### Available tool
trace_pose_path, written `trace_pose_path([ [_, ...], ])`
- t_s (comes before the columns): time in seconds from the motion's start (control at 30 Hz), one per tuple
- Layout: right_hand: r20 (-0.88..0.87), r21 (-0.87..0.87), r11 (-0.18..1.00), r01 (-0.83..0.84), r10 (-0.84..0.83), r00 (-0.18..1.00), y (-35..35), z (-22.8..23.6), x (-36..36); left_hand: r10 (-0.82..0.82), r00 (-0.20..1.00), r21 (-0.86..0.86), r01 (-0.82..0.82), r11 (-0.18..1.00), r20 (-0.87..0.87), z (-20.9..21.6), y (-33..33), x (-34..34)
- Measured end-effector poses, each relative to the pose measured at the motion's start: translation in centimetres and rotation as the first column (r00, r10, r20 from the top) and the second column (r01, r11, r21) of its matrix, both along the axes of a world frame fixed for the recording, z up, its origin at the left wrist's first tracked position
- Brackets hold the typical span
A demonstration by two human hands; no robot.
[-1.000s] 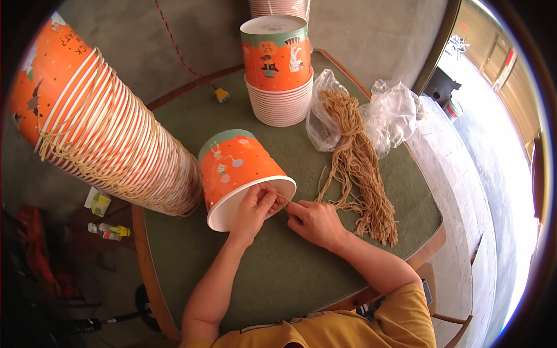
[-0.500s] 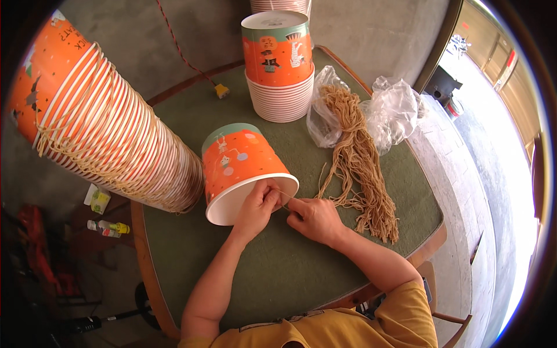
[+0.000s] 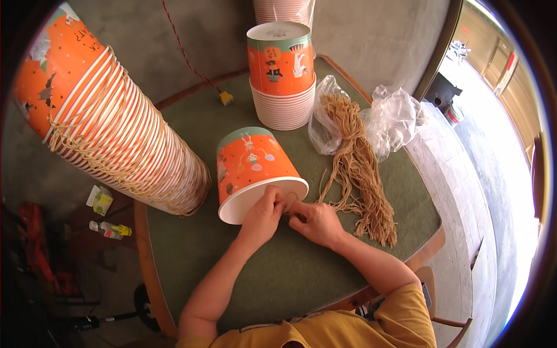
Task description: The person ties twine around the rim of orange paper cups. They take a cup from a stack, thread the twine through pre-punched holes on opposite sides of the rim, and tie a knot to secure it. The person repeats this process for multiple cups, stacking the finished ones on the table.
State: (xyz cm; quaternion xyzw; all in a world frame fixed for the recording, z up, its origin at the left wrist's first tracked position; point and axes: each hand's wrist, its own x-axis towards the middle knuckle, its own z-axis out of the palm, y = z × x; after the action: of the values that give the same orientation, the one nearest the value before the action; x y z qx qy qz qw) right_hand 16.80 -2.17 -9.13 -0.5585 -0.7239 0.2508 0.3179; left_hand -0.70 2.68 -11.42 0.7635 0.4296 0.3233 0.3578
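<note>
Orange bucket (image 3: 258,159) lies tilted on the green surface (image 3: 249,284), well inside the wooden edge (image 3: 428,248), bare room on the near side; at its mouth, left hand (image 3: 264,216) and right hand (image 3: 319,223) nearly meet, grips pinching a thin cord (image 3: 297,199).

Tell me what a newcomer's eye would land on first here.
Probably the tall stack of orange buckets at the left, draped with loose cords. Next, the single orange bucket tipped on the green tabletop in the middle, its mouth toward the person, with the left hand and right hand close together at the rim. Then the bundle of tan cords to the right, beside crumpled clear plastic.
</note>
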Motion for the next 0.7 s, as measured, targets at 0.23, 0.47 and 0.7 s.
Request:
trace_pose_path([
  [0.23,-0.083,-0.051,0.999,0.009,-0.013,0.996,0.2,-0.6,0.0,-0.12,0.985,0.226,0.146,0.963,-0.128,0.5,-0.9,-0.8],
  [0.47,-0.059,-0.042,0.999,0.008,-0.011,0.998,0.3,-0.9,0.2,-0.071,0.991,0.244,0.097,0.965,-0.116,0.5,-1.1,-0.6],
  [0.7,0.049,-0.028,0.999,0.036,-0.034,0.998,-1.8,1.1,1.7,-0.1,0.995,0.133,0.099,0.986,0.0,1.1,-0.6,-0.8],
])
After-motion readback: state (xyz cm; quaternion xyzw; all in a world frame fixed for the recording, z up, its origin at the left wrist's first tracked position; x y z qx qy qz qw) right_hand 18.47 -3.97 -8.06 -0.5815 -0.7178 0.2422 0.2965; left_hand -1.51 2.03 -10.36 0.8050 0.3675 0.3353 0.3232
